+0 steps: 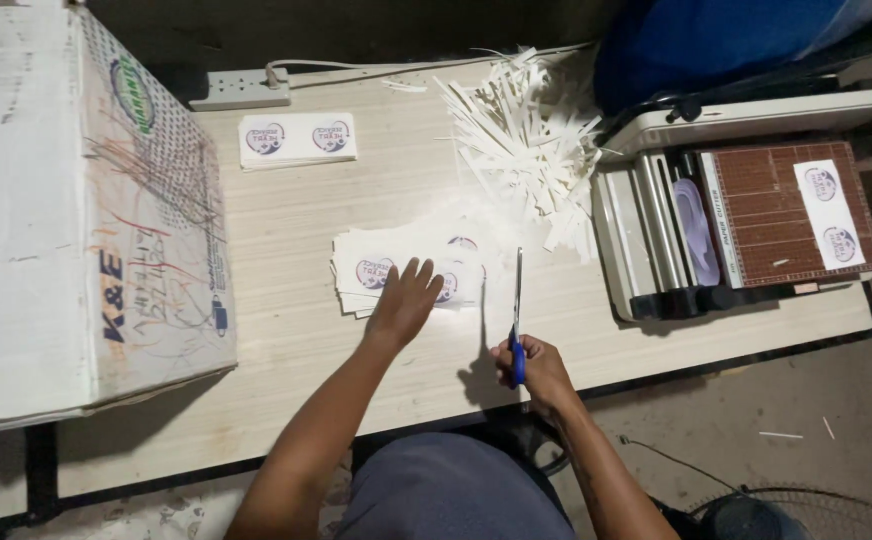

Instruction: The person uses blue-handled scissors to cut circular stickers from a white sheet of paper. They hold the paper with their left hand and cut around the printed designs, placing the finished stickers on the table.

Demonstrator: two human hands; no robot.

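Left hand [403,300] flat, fingers spread, pressed on fanned stack of white paper sheets printed with round blue emblems [406,268], centre of frame. Right hand [536,372] closed around blue handles of long-bladed steel scissors [517,310], lower centre; blades shut together, pointing up the frame, tip just right of the stack. Hands well apart, stack and scissors between them.

Pale wood-grain desk [306,340] carrying everything. Large scuffed white cardboard box with scribbles [76,210] filling left of frame. Small separate white sheet with two round emblems [298,138] upper centre-left, apart from the stack. Grey power strip with cable [240,90] just above it at the desk's far edge. Loose heap of narrow white paper offcut strips [526,140] upper centre. Cream-bodied paper trimmer with brown gridded bed [756,215] at right, touching the heap's edge; white two-emblem sheet [829,212] lying on its bed. Blue fabric mass [706,40] upper right behind trimmer. Grey-clad lap [456,490] at bottom centre. Bare floor with scattered paper slivers [796,430] lower right.
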